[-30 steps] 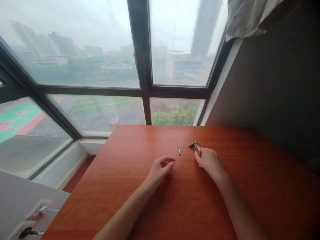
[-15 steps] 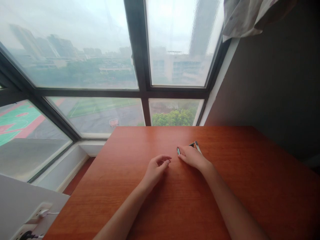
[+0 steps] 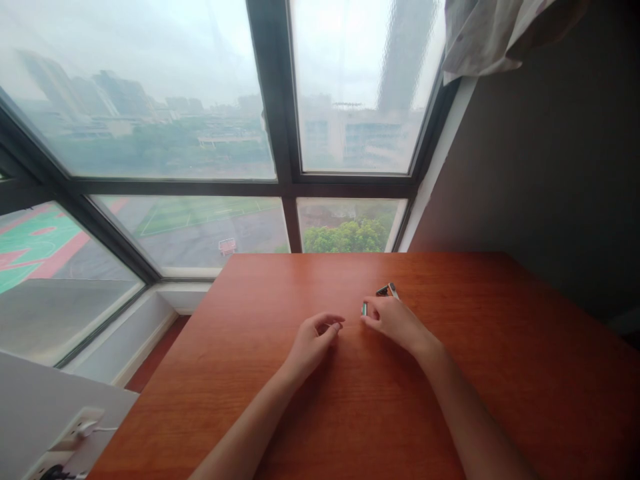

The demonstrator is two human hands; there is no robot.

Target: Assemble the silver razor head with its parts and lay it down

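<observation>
My right hand (image 3: 393, 319) is closed, thumb and fingers gripping a small teal-and-silver block (image 3: 365, 309) upright just above or on the tabletop; I cannot tell its kind. Behind those fingers lies a small black-and-silver folding object (image 3: 388, 290), its two arms making an angle and partly hidden by the hand. My left hand (image 3: 315, 340) hovers low to the left, its fingers curled and thumb close to the fingertips. A thin pale line shows between them, too small to name.
The reddish-brown wooden table (image 3: 250, 400) ends at a wide window with dark frames (image 3: 285, 133). A dark wall (image 3: 540, 160) stands at the right, with a pale curtain (image 3: 485, 40) above. Wall sockets with plugs (image 3: 87, 427) sit at the lower left.
My right hand has drawn slightly right and nearer to me with the teal-and-silver block, baring more of the black-and-silver object. My left hand has barely moved.
</observation>
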